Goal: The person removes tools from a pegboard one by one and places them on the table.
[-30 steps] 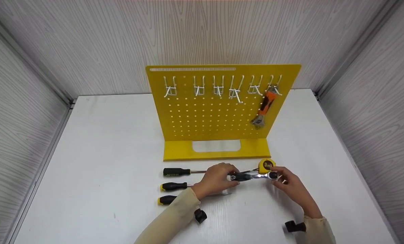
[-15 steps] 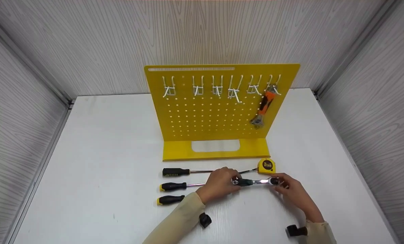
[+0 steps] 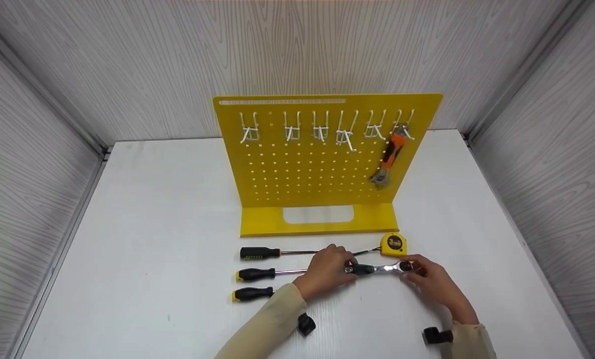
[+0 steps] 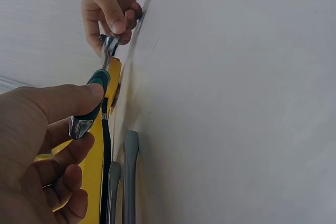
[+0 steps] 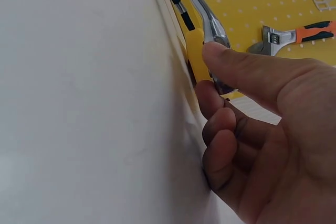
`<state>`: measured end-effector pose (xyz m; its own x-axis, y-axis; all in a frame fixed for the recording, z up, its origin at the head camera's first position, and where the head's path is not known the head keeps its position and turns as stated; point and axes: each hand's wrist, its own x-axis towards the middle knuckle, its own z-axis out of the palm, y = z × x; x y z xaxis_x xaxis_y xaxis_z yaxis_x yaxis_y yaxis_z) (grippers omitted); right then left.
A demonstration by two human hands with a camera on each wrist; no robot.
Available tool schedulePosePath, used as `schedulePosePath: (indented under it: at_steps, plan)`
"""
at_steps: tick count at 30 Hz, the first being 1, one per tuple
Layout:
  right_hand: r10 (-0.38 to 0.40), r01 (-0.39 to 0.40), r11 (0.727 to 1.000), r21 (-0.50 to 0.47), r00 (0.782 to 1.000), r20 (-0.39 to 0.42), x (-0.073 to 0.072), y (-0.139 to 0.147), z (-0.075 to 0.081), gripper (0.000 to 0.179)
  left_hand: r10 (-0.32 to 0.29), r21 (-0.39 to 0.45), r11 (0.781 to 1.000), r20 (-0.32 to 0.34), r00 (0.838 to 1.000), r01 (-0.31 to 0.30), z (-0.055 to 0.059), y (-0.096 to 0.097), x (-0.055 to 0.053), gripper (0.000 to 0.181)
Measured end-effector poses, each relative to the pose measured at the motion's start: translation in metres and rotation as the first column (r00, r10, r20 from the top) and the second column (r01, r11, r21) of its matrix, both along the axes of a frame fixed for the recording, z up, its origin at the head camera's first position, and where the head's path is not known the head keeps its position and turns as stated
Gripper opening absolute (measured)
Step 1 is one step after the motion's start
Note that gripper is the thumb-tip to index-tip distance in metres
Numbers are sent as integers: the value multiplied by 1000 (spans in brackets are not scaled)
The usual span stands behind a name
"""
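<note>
Both hands hold a ratchet wrench (image 3: 387, 268) lengthwise between them, close over the white table. My left hand (image 3: 327, 271) pinches its dark green handle (image 4: 98, 85) near the end between thumb and forefinger, the other fingers loosely curled. At the opposite end my right hand (image 3: 437, 286) pinches the chrome ratchet head (image 4: 110, 44) between thumb and fingertips. Just behind the wrench lies a yellow tape measure (image 3: 393, 244) with a black strap. Three screwdrivers with black handles lie left of the hands: the rear one (image 3: 260, 253), the middle one (image 3: 256, 274) and the front one (image 3: 252, 294). The left hand and forearm partly hide their shafts.
A yellow pegboard (image 3: 317, 174) stands upright behind the tools on its flat base (image 3: 262, 222). Several white hooks (image 3: 345, 137) line its upper part. An orange-and-black adjustable wrench (image 3: 393, 152) hangs from the rightmost hook. Wood-patterned panels (image 3: 297, 50) enclose the table.
Both hands have brought the ratchet wrench slightly toward the person and to the right, away from the tape measure. During the last half second there is hardly any movement.
</note>
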<state>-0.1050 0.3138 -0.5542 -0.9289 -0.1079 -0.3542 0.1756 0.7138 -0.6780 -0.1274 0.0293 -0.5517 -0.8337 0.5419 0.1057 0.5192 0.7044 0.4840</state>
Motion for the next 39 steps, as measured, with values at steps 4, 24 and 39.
schedulePosePath:
  at_steps: [4, 24, 39]
  plan:
    - [4, -4, 1000, 19, 1000, 26, -2, 0, 2, 46, -3, -16, 1000, 26, 1000, 4, 0, 1, -1, 24]
    - [26, -29, 997, 68, 999, 33, -7, 0, -1, 42, 3, -87, 996, 62, 998, 3, 0, 6, -7, 26]
    - [19, -20, 998, 56, 1000, 6, -5, 0, -5, 42, 11, -99, 995, 101, 995, -1, -4, 6, -7, 23]
